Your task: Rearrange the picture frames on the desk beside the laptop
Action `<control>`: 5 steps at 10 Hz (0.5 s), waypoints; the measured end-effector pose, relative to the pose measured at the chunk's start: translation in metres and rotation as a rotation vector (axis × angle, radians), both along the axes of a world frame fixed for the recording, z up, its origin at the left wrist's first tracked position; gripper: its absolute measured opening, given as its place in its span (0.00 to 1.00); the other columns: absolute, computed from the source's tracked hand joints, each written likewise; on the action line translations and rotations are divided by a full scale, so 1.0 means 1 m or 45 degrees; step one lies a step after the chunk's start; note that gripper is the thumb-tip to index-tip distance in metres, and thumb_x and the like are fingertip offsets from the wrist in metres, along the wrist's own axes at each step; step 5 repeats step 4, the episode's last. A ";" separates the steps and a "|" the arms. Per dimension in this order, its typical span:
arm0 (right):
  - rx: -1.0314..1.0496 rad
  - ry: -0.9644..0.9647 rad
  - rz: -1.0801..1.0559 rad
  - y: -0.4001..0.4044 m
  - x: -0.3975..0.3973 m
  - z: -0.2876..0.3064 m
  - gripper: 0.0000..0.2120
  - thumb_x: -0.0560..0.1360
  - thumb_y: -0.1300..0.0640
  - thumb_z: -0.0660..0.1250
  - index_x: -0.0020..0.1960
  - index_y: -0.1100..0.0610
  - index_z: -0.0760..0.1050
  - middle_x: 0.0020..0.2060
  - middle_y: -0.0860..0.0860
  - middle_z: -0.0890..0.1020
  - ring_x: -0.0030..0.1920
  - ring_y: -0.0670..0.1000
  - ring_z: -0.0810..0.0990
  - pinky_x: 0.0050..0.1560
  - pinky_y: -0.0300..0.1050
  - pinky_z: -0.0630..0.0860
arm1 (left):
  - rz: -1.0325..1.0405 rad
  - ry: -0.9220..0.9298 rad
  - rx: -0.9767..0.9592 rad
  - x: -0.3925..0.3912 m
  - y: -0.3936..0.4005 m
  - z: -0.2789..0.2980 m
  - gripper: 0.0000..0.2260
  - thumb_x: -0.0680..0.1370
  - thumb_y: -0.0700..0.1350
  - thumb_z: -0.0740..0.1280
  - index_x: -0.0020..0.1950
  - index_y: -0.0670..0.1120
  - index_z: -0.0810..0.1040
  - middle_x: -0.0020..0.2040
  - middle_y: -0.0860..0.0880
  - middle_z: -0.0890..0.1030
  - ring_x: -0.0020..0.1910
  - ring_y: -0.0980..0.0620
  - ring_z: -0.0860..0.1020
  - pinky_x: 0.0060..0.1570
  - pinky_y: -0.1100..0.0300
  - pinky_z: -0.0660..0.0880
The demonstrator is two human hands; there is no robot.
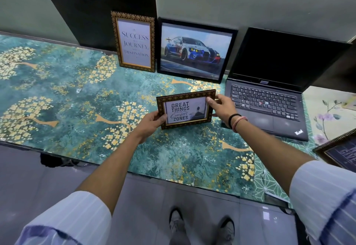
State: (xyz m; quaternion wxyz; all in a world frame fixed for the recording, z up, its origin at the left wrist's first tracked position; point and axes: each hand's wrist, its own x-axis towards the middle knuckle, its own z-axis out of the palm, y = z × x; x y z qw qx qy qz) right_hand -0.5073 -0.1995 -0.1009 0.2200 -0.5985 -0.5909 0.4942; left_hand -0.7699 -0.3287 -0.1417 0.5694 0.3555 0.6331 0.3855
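A small dark patterned frame [185,110] reading "Great things... comfort zones" stands on the desk [73,98], in front of the other frames and left of the laptop [269,98]. My left hand [152,122] grips its lower left edge and my right hand [220,108] grips its upper right corner. At the back wall lean a tall gold-patterned "Success is a journey" frame [133,41] and, to its right, a black frame with a racing car picture [194,51].
The desk has a teal cover with yellow blossoms. The open black laptop sits at the right, its screen dark. Another dark frame [341,153] lies at the far right edge on a floral mat [327,110]. My shoes [200,225] stand on the tiled floor below the desk's front edge.
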 end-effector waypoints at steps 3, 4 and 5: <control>0.031 -0.124 -0.144 -0.031 0.016 0.004 0.28 0.76 0.39 0.66 0.65 0.59 0.74 0.56 0.56 0.81 0.56 0.59 0.82 0.58 0.60 0.80 | 0.261 0.124 -0.049 0.017 -0.026 0.003 0.26 0.77 0.48 0.74 0.73 0.44 0.73 0.68 0.45 0.77 0.67 0.43 0.77 0.67 0.44 0.75; 0.065 -0.105 -0.186 -0.057 0.035 0.010 0.22 0.78 0.42 0.65 0.61 0.59 0.77 0.53 0.56 0.83 0.53 0.56 0.82 0.52 0.52 0.80 | 0.487 0.182 -0.037 0.039 -0.042 0.008 0.30 0.78 0.49 0.73 0.79 0.48 0.67 0.76 0.44 0.68 0.73 0.43 0.71 0.69 0.42 0.72; 0.065 -0.105 -0.186 -0.057 0.035 0.010 0.22 0.78 0.42 0.65 0.61 0.59 0.77 0.53 0.56 0.83 0.53 0.56 0.82 0.52 0.52 0.80 | 0.487 0.182 -0.037 0.039 -0.042 0.008 0.30 0.78 0.49 0.73 0.79 0.48 0.67 0.76 0.44 0.68 0.73 0.43 0.71 0.69 0.42 0.72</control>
